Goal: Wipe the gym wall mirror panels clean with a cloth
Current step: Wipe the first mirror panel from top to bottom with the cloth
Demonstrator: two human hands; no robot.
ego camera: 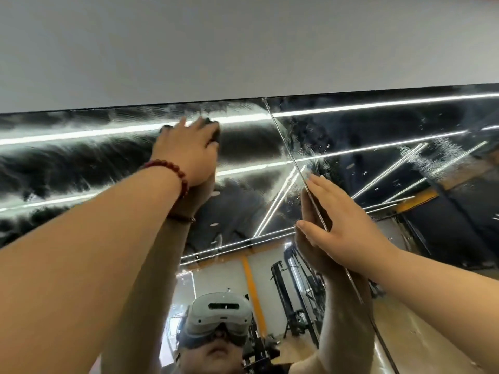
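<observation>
Left forearm, bare, nearest the camera: rises from the lower left corner diagonally up toward the top of the glass, fully extended overhead. Red bead bracelet (172, 172) circles its wrist.

Left hand (189, 149): palm flat to the left mirror panel (81, 163) just below that panel's upper edge, fingers straight and close together, pressing a dark cloth (214, 130) against the glass. Only the cloth's edges show, past the fingertips and at the right side of the hand; the rest is hidden under the palm.

Right hand (343, 228): raised lower than the left, fingers straight and lightly spread, laid flat on the glass across the vertical seam (291, 155) between the two panels, thumb pointing left. It holds nothing. Right forearm, bare, runs off the frame at the lower right.

Left mirror panel: broad whitish streaks sweep sideways across it, left of and around the cloth.

Right mirror panel (405, 147): spotted with droplets and a patch of fine wet speckling toward its upper right.

White wall (243, 44): fills the upper part of the view, meeting the top edge of both panels.

Reflections in the glass: both arms doubled, meeting their hands at the surface; long ceiling light strips; a person wearing a grey headset (220, 314) at the bottom centre; black gym machines (291, 300) on a pale floor; orange trim on the far wall.
</observation>
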